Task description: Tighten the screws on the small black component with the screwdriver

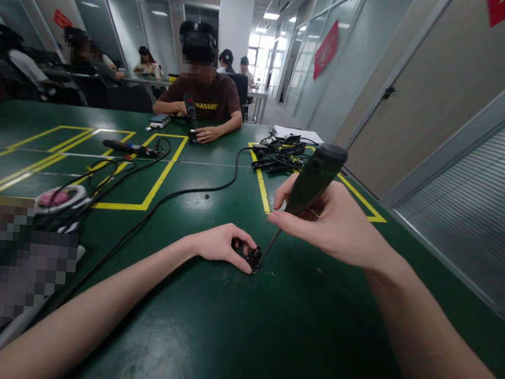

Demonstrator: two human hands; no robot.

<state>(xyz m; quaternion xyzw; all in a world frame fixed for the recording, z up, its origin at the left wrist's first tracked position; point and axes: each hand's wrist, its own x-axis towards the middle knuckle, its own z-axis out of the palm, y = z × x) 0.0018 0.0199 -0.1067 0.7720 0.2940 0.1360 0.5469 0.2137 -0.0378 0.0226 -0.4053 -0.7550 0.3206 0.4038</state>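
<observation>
With thumb and fingers, my left hand (pixel 221 243) grips a small black part (pixel 254 257) and holds it on the green tabletop (pixel 230 324). A short round post stands up from this part; its exact kind is too small to make out. My right hand (pixel 327 220) is closed around the dark handle of a screwdriver (pixel 317 175). The screwdriver leans, handle up and to the right, with its thin shaft running down to the black part. Whether the tip touches the part or sits just beside it, I cannot tell. A tiny light-coloured piece (pixel 272 274) lies right of the part.
A black cable (pixel 181 192) crosses the table on the left. A tangle of black parts (pixel 283 152) lies at the back right inside yellow tape. A dark cylindrical tool (pixel 127 146) and a white roll (pixel 60 198) lie left. Across the table, a person (pixel 203 92) holds a tool.
</observation>
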